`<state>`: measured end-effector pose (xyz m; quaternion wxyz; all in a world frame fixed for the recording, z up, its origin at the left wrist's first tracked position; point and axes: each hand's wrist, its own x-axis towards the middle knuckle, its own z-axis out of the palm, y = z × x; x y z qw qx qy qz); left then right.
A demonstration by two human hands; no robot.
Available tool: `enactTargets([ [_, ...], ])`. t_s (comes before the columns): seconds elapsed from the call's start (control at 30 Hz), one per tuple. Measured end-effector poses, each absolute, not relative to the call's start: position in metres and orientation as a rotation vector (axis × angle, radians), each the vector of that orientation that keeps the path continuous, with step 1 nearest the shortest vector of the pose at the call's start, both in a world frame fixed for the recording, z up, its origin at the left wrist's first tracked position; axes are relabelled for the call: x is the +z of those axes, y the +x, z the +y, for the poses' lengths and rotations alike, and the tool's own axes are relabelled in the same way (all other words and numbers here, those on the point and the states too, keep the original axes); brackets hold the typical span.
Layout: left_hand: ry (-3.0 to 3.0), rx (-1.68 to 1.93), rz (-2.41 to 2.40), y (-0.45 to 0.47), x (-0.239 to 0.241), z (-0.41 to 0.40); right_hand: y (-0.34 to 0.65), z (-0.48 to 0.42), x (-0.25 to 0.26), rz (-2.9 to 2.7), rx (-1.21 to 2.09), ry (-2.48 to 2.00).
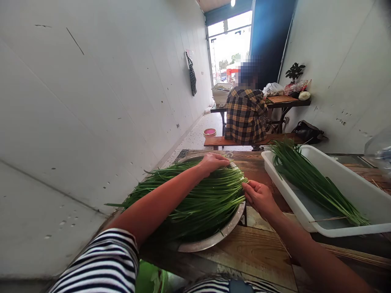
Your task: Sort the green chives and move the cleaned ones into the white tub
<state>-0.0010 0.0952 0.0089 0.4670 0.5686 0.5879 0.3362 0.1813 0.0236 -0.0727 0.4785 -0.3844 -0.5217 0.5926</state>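
Observation:
A heap of long garlic chives (195, 199) fills a round metal basin (210, 243) on the wooden table, pale stem ends pointing right. My right hand (259, 197) is at the basin's right rim, thumb and fingers pinching the stem ends of some chives. Across the heap reaches my left arm; my left hand (214, 162) bends down over the far rim, its fingers closed around a few stem ends there. Its fingertips are partly hidden.
To the right stands a white plastic tub (305, 215) with a bunch of chives (317, 187) inside. A person in a plaid shirt (244, 114) sits on a bench (214, 141) ahead, back turned. A green container (149, 278) is below the table's near edge. A wall (76, 122) rises at left.

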Motion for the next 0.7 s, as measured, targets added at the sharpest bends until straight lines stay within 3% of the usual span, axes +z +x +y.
enactTargets([
  [0.47,0.902,0.847,1.438,0.000,0.010,0.109,0.181,0.020,-0.065,-1.262,1.470,-0.974],
  [0.7,1.525,1.041,1.641,0.003,0.008,0.108,0.182,0.022,-0.071,-1.303,1.422,-0.952],
])
